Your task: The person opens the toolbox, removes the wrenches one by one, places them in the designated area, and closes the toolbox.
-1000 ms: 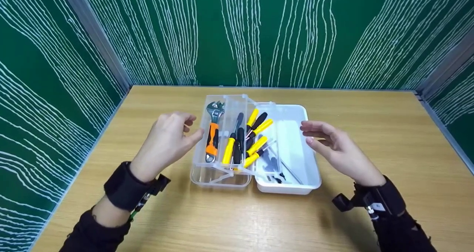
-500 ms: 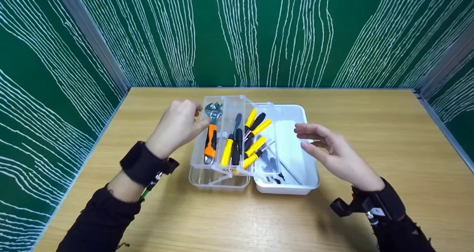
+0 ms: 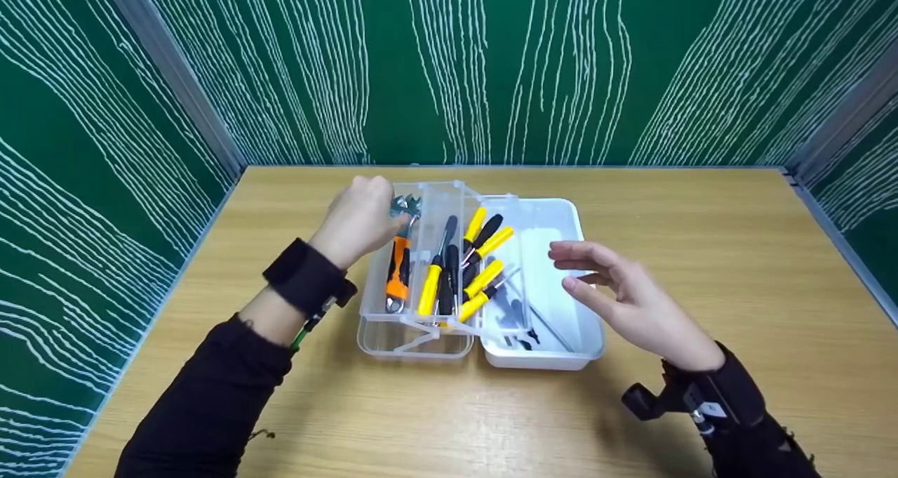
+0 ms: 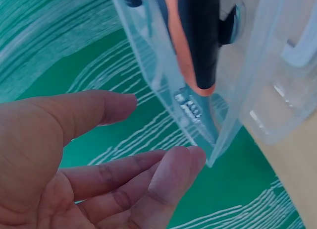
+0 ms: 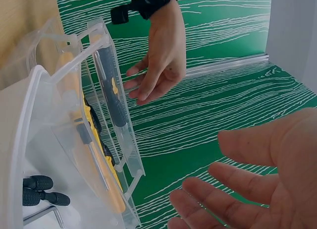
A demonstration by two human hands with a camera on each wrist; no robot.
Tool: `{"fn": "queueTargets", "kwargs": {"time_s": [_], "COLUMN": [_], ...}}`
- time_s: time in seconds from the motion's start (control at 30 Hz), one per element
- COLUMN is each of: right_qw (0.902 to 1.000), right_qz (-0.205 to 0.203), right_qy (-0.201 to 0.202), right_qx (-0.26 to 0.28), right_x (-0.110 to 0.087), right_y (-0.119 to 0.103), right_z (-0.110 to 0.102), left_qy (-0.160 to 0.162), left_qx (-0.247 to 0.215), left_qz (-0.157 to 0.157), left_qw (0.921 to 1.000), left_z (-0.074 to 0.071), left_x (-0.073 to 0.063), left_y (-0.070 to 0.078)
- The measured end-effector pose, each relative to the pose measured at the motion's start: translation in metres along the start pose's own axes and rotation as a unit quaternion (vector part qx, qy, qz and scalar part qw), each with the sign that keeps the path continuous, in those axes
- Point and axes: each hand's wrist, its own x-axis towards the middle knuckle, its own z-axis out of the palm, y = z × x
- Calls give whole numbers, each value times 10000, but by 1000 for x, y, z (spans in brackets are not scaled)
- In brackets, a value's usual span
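Green walls (image 3: 393, 64) with white streaks enclose your wooden surface (image 3: 701, 253). Your left hand (image 3: 359, 222), fingers parted and holding nothing, partly hides the wrench (image 3: 398, 267) in the clear tray (image 3: 376, 299); screwdrivers (image 3: 431, 288) crowd beside it. Your right hand (image 3: 631, 299), fingers loosely spread and unloaded, hovers near the white box (image 3: 544, 361).
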Motion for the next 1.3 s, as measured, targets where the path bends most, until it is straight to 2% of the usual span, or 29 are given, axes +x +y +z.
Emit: {"fn": "queueTargets", "kwargs": {"time_s": [0.27,0.5,0.6,0.8,1.0,1.3], "right_qw": [9999,9999,9998,9998,9996,9994], "right_qz": [-81,-107,-128,-105,-141,-237], "right_qy": [-49,-92,-108,-177,-236,-228], "right_qx": [-94,-47,-45,52,2,-66], "right_x": [-1,-3,-3,-2,-2,-2], "right_y": [-2,-2,-3,-4,-4,-3], "right_z": [5,8,9,13,14,17], "left_qy": [-238,-165,-245,-421,-335,-400], "left_qx": [300,496,514,491,671,789], "left_qz": [-158,37,84,-90,76,209], "left_qw": [9991,9986,9983,9979,9972,9959], "left_z": [9,14,16,18,19,20], "left_x": [16,23,27,34,40,44], "left_y": [3,6,7,7,8,7]}}
